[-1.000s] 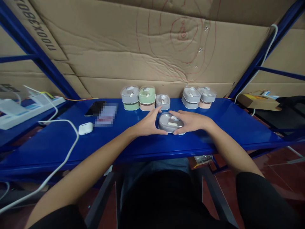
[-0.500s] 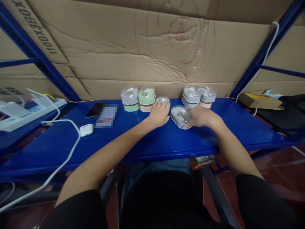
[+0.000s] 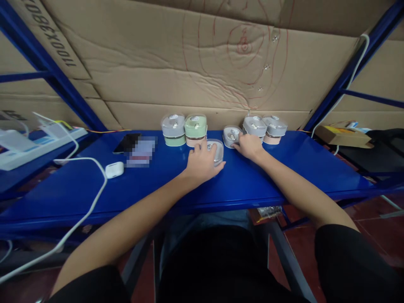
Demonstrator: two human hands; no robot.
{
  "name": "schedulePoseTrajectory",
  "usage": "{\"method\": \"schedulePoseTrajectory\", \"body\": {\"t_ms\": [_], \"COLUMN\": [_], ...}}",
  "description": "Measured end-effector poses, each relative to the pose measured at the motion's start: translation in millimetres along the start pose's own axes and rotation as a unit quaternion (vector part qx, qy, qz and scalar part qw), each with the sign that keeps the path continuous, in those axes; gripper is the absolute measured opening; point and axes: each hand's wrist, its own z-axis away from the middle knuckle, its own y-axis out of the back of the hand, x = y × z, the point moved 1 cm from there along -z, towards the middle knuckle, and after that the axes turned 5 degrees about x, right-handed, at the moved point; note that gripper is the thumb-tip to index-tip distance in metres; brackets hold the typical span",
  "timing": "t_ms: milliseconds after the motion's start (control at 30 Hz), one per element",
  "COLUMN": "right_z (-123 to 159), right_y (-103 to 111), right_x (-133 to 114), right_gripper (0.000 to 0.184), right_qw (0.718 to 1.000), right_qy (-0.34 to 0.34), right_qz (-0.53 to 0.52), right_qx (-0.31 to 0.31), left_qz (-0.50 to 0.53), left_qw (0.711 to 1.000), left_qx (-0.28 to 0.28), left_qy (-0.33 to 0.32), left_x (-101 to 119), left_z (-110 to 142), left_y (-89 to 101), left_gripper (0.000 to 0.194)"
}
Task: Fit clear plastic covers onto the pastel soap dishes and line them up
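My left hand (image 3: pixel 202 165) lies over a single grey plastic box (image 3: pixel 217 152) on the blue shelf, fingers curled around it and hiding most of it. My right hand (image 3: pixel 250 147) has its fingertips on a second grey box (image 3: pixel 231 136) farther back. Behind and to the left stand a grey-over-green stack (image 3: pixel 173 130) and a green-over-pink stack (image 3: pixel 195 130). To the right are a stack of grey boxes (image 3: pixel 254 127) and a grey-over-pink stack (image 3: pixel 274 128). Each lid has a small pale fitting.
The blue steel shelf (image 3: pixel 78 198) holds a black phone (image 3: pixel 127 143), a blurred card (image 3: pixel 140 151) and a white earbud case (image 3: pixel 114 170). A white cable (image 3: pixel 85 202) runs left to a power strip (image 3: pixel 41 145). Cardboard (image 3: pixel 189 75) lines the back; a brown box (image 3: pixel 342 136) lies far right.
The two loose grey boxes have swapped sides: my left hand drew one forward, and my right hand moved the other back beside the right stacks. Both hands have separated since the earliest frame.
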Motion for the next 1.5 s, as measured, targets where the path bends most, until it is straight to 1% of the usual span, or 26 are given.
{"method": "schedulePoseTrajectory", "body": {"t_ms": [100, 167, 200, 233, 267, 333, 367, 433, 467, 500, 567, 600, 700, 767, 833, 867, 933, 967, 1000, 1033, 1100, 1200, 1267, 1367, 1433, 1500], "right_z": [-6.4, -3.1, 0.4, 4.5, 9.1, 18.3, 22.6, 30.4, 33.9, 37.1, 42.3, 44.2, 45.3, 42.8, 39.1, 37.2, 33.7, 32.3, 31.0, 29.9, 27.9, 26.1, 26.0, 26.7, 27.2, 27.3], "right_y": [-3.6, -2.4, -0.9, 0.8, 2.4, 4.6, 5.0, 4.5, 4.0, 3.7, 3.9, 4.5, 8.4, 12.2, 15.9, 17.4, 18.6, 18.2, 17.4, 16.3, 13.8, 11.4, 11.1, 12.4, 13.5, 14.0], "right_x": [-2.4, -3.6, -3.7, -3.5, -3.3, -3.4, -4.3, -8.7, -12.2, -16.5, -25.5, -29.1, -30.2, -20.9, -5.5, 3.2, 19.7, 26.6, 32.3, 36.6, 41.8, 44.5, 44.8, 43.8, 42.5, 41.5], "right_gripper": [0.052, 0.051, 0.051, 0.051, 0.052, 0.061, 0.072, 0.097, 0.105, 0.108, 0.104, 0.102, 0.098, 0.094, 0.089, 0.088, 0.086, 0.086, 0.085, 0.085, 0.087, 0.091, 0.093, 0.097, 0.099, 0.098], "right_qw": [0.997, 0.997, 0.996, 0.994, 0.989, 0.965, 0.946, 0.912, 0.903, 0.900, 0.903, 0.906, 0.909, 0.915, 0.934, 0.947, 0.973, 0.981, 0.986, 0.987, 0.987, 0.987, 0.987, 0.987, 0.986, 0.986], "right_qy": [-0.065, -0.066, -0.059, -0.042, -0.010, 0.100, 0.164, 0.268, 0.295, 0.307, 0.304, 0.298, 0.273, 0.246, 0.201, 0.170, 0.107, 0.081, 0.062, 0.049, 0.042, 0.048, 0.049, 0.045, 0.044, 0.044], "right_qz": [0.018, 0.002, -0.017, -0.046, -0.088, -0.191, -0.238, -0.294, -0.304, -0.306, -0.302, -0.301, -0.311, -0.313, -0.288, -0.265, -0.206, -0.176, -0.150, -0.131, -0.111, -0.103, -0.093, -0.085, -0.084, -0.082], "right_qx": [0.024, 0.040, 0.059, 0.086, 0.114, 0.149, 0.145, 0.097, 0.067, 0.041, 0.014, 0.014, 0.043, 0.063, 0.068, 0.061, 0.020, -0.012, -0.045, -0.074, -0.108, -0.118, -0.122, -0.131, -0.135, -0.137], "left_qz": [-0.002, 0.003, 0.015, 0.037, 0.069, 0.152, 0.194, 0.257, 0.281, 0.299, 0.325, 0.331, 0.332, 0.321, 0.297, 0.280, 0.250, 0.242, 0.239, 0.239, 0.243, 0.242, 0.241, 0.244, 0.244, 0.246], "left_qw": [1.000, 0.999, 0.999, 0.997, 0.994, 0.978, 0.967, 0.948, 0.941, 0.937, 0.929, 0.927, 0.928, 0.933, 0.940, 0.944, 0.949, 0.950, 0.949, 0.949, 0.951, 0.958, 0.962, 0.958, 0.954, 0.952], "left_qx": [0.001, -0.023, -0.042, -0.064, -0.087, -0.130, -0.146, -0.164, -0.167, -0.169, -0.173, -0.174, -0.160, -0.150, -0.148, -0.152, -0.162, -0.167, -0.171, -0.171, -0.160, -0.124, -0.111, -0.128, -0.148, -0.153], "left_qy": [0.017, 0.025, 0.023, 0.015, -0.003, -0.055, -0.080, -0.094, -0.083, -0.067, -0.040, -0.036, -0.053, -0.065, -0.076, -0.083, -0.101, -0.108, -0.112, -0.113, -0.108, -0.087, -0.071, -0.077, -0.093, -0.099], "left_x": [1.9, 1.2, -0.8, -4.4, -9.4, -22.9, -30.5, -44.6, -50.0, -53.7, -56.1, -55.3, -51.1, -50.4, -51.4, -52.2, -53.3, -53.6, -53.8, -54.2, -56.0, -63.3, -69.7, -74.5, -73.0, -70.1], "left_z": [1.5, 1.3, 0.8, 0.2, -0.4, -1.6, -2.0, -2.6, -2.8, -2.9, -2.6, -2.3, -1.3, -1.2, -1.6, -1.9, -2.6, -3.1, -3.6, -4.4, -6.4, -10.6, -13.2, -14.9, -14.6, -14.2], "left_y": [-1.8, 2.3, 5.5, 9.1, 12.7, 18.4, 20.2, 21.0, 20.2, 18.9, 15.9, 14.6, 13.9, 15.5, 17.7, 18.6, 19.8, 20.3, 20.8, 21.6, 24.4, 30.0, 32.4, 31.4, 29.9, 30.8], "left_gripper": [0.064, 0.065, 0.067, 0.070, 0.075, 0.088, 0.097, 0.115, 0.124, 0.133, 0.143, 0.143, 0.134, 0.130, 0.123, 0.112, 0.079, 0.063, 0.050, 0.044, 0.040, 0.039, 0.040, 0.040, 0.040, 0.038]}}
